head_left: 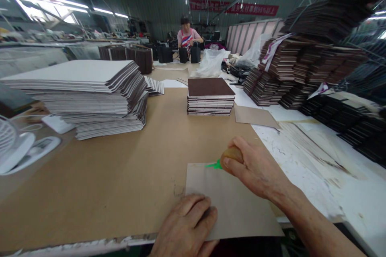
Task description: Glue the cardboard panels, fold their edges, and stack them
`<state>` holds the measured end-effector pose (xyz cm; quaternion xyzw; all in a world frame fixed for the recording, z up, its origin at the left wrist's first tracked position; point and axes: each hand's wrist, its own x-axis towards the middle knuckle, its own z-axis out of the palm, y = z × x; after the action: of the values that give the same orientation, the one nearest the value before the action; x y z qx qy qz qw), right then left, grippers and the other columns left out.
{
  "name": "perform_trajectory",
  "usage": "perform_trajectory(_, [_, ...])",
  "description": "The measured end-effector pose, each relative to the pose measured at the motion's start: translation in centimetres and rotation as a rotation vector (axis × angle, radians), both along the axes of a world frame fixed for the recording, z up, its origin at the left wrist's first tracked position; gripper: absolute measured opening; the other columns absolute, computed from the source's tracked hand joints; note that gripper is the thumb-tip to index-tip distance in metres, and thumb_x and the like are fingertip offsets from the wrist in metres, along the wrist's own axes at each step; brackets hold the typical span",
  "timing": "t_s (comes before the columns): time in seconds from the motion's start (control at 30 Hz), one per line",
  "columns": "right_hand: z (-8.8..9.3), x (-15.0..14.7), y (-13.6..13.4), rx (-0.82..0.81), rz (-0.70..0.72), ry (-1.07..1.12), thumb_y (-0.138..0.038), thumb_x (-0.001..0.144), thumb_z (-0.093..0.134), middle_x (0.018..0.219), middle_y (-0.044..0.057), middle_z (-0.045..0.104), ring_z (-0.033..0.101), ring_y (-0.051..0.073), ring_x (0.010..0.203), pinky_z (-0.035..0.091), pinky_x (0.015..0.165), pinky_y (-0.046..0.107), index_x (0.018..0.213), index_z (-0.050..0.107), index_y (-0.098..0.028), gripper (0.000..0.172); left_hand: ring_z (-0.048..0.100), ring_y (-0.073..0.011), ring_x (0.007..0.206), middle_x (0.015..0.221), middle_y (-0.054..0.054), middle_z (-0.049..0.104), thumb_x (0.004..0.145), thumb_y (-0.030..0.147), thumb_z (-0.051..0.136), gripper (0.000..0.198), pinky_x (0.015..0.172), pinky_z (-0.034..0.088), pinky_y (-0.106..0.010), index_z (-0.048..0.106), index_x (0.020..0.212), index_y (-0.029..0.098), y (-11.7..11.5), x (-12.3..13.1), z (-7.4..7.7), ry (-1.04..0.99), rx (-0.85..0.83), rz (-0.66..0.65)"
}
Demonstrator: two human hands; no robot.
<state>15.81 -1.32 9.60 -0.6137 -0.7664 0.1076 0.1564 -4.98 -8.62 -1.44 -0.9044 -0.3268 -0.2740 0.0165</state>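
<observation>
A flat grey-beige cardboard sheet (235, 200) lies at the near edge of the table. My left hand (188, 223) rests on its lower left side, the fingers bent and close together, holding the sheet. Above the sheet's far edge, my right hand (250, 164) is wrapped around a yellowish squeeze glue bottle (231, 153). Its green nozzle (214, 165) points left and down, close to the sheet's far edge. Most of the bottle is hidden by the fingers. Beyond the sheet stands a neat stack of dark brown boards (209, 88) with pale layers showing at the sides.
A tall stack of white-topped sheets (90, 88) stands at the left, near a white fan (18, 144). Brown piles (283, 64) and black piles (346, 120) line the right. One loose board (256, 116) lies beside the middle stack. A person (188, 36) sits farther back.
</observation>
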Motion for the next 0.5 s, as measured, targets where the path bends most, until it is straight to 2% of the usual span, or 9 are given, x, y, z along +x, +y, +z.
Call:
perform_trajectory(0.1, [0.0, 1.5, -0.2, 0.008, -0.021, 0.014, -0.032, 0.085, 0.057, 0.083, 0.003, 0.063, 0.056, 0.021, 0.070, 0.031, 0.059, 0.029, 0.095, 0.053, -0.022, 0.015, 0.064, -0.0262, 0.098, 0.105, -0.007, 0.070, 0.078, 0.033, 0.067, 0.036, 0.080, 0.061, -0.040, 0.064, 0.110, 0.017, -0.1, 0.0, 0.0, -0.001, 0.001, 0.003])
perform_trajectory(0.37, [-0.2, 4.6, -1.0, -0.033, -0.122, 0.026, -0.038, 0.084, 0.057, 0.076, 0.000, 0.061, 0.055, 0.021, 0.070, 0.032, 0.059, 0.030, 0.093, 0.052, -0.023, 0.018, 0.064, -0.0272, 0.098, 0.107, -0.010, 0.070, 0.078, 0.033, 0.067, 0.037, 0.079, 0.062, -0.041, 0.064, 0.111, 0.015, -0.2, -0.1, 0.0, 0.091, 0.054, -0.014])
perform_trajectory(0.5, [-0.2, 6.4, -1.4, -0.050, -0.161, 0.018, -0.041, 0.085, 0.055, 0.079, 0.001, 0.062, 0.056, 0.021, 0.071, 0.033, 0.060, 0.029, 0.095, 0.052, -0.024, 0.020, 0.064, -0.0254, 0.097, 0.106, -0.007, 0.070, 0.084, 0.035, 0.061, 0.031, 0.077, 0.062, -0.039, 0.066, 0.110, 0.018, -0.2, -0.1, -0.4, 0.027, 0.098, 0.009])
